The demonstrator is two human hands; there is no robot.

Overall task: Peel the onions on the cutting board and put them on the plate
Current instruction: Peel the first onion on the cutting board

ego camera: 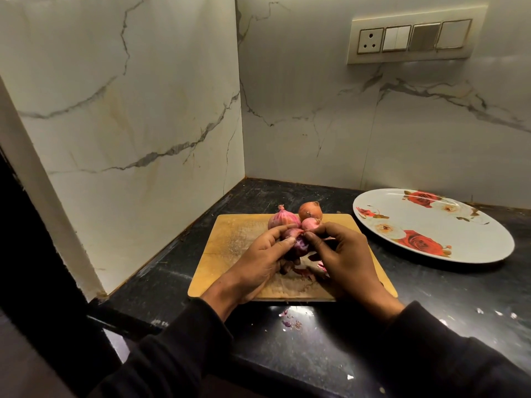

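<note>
A dark purple onion [297, 246], glossy where its dry skin is off, is held above the middle of a wooden cutting board [230, 245]. The left hand [265, 261] curls its fingers and thumb round the onion's left side. The right hand [343, 254] pinches at the onion's top with thumb and fingertips, where a small pink shred of skin shows. Both wrists come up from the near edge in black sleeves [178, 340].

Just beyond the hands, at the far edge of the board, three unpeeled onions sit close together: a pink onion [280, 219] on the left with a pointed tip, a brown onion [310, 211] behind, and a small pink onion [310, 224] just beside the right hand's fingertips. Loose skins [304, 272] lie on the board beneath the hands, and more scraps [290, 318] lie on the black counter [431, 305] near the board's near edge.

To the right of the board, apart from it, a white oval plate [416, 222] printed with red roses lies on the counter, with nothing on it. Marble walls [129, 110] close in the counter on the left and at the far side, forming a corner beyond the board. A switch panel [413, 38] is mounted on the far wall above the plate. The counter stretches bare between board and plate and to the near right.
</note>
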